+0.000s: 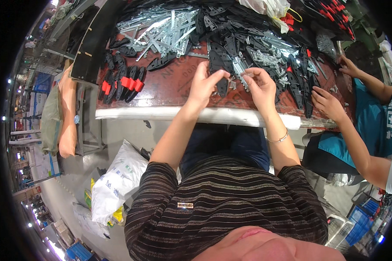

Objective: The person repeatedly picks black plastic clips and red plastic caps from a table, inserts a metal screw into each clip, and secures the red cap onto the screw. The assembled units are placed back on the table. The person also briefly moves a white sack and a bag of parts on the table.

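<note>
Okay, left hand (pixel 200 90) pinches a black plate (pixel 217 63) over the table (pixel 163 89); can't tell whether the right hand (pixel 264 90) holds anything. Red-tabbed pieces (pixel 137 85) look done, loose metal strips (pixel 172 32) remain.

Black part (pixel 217 64): matt plastic. Strips (pixel 170 31): shiny metal. Red tabs (pixel 126 82): plastic. Worktop (pixel 165 89): smooth, glossy. Sack (pixel 117 182): crinkled plastic.

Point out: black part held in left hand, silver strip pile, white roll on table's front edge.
Black part (pixel 217 64): head view, body above the thumb.
Silver strip pile (pixel 170 34): head view, middle.
White roll (pixel 226 116): head view, middle section.
</note>
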`<state>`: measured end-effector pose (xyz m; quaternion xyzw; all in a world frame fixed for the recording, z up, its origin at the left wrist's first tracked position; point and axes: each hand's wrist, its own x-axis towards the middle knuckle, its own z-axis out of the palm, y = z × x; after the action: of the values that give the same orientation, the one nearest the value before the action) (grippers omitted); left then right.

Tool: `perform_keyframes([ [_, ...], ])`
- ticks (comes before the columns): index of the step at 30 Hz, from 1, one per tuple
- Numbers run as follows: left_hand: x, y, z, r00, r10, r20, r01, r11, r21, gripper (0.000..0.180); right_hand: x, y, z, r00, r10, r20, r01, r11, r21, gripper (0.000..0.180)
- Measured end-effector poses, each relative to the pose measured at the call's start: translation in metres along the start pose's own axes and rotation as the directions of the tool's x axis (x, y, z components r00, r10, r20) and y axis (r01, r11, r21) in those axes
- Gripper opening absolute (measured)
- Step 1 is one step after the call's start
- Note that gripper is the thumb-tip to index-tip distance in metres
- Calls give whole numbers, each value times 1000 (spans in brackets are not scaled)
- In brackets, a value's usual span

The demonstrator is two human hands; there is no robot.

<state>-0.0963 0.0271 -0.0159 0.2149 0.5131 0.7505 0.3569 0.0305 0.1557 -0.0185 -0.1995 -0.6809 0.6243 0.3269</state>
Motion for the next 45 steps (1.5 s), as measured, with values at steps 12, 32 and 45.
perform_keyframes([
  [12,20,7,23,983,182,-8,-179,975,129,41,13,-9,12,997,77,32,-82,972,218,11],
  [32,38,2,10,998,25,51,-11,964,-267,25,32,-2,23,999,-4,-40,2,999,-49,10],
  [45,35,4,15,1000,20,22,-16,987,-161,30,30,0,23,995,-50,-85,57,995,86,9],
])
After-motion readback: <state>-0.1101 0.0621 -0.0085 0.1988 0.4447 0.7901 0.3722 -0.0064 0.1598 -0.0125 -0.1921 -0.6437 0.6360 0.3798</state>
